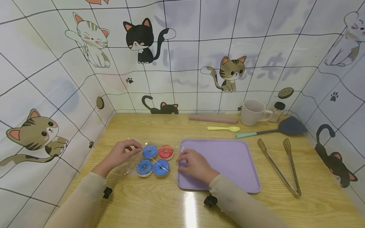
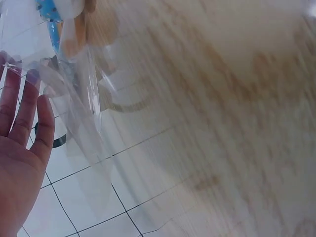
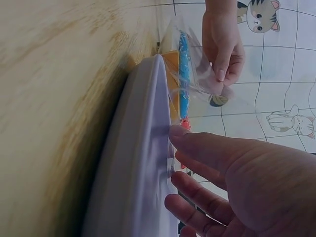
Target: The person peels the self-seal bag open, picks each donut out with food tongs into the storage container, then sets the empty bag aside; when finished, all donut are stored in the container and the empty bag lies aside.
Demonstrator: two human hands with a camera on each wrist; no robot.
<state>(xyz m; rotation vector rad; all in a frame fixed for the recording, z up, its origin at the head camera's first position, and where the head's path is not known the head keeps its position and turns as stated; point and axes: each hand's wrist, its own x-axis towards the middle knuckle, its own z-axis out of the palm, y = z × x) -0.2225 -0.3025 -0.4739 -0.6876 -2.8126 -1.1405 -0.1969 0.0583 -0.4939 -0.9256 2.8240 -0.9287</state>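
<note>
Left wrist view smeared by motion blur, table [image 2: 222, 98] grain streaked; clear bag [image 2: 79, 113] cut off at top edge, doughnuts [image 2: 52, 12] barely showing; right hand [image 3: 237, 182] cropped at frame bottom.

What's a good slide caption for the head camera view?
Left hand pinches a clear bag of four doughnuts; right hand rests on the purple tray.

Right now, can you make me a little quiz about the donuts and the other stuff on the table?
1. How many blue donuts lie in the clear bag?
2. True or false: the tongs rest on the purple tray.
3. What does the left hand pinch: A the bag, B the yellow spoon, C the mug?

Key: 1. Three, plus one red donut. 2. False; they lie on the table beside it. 3. A.
</note>
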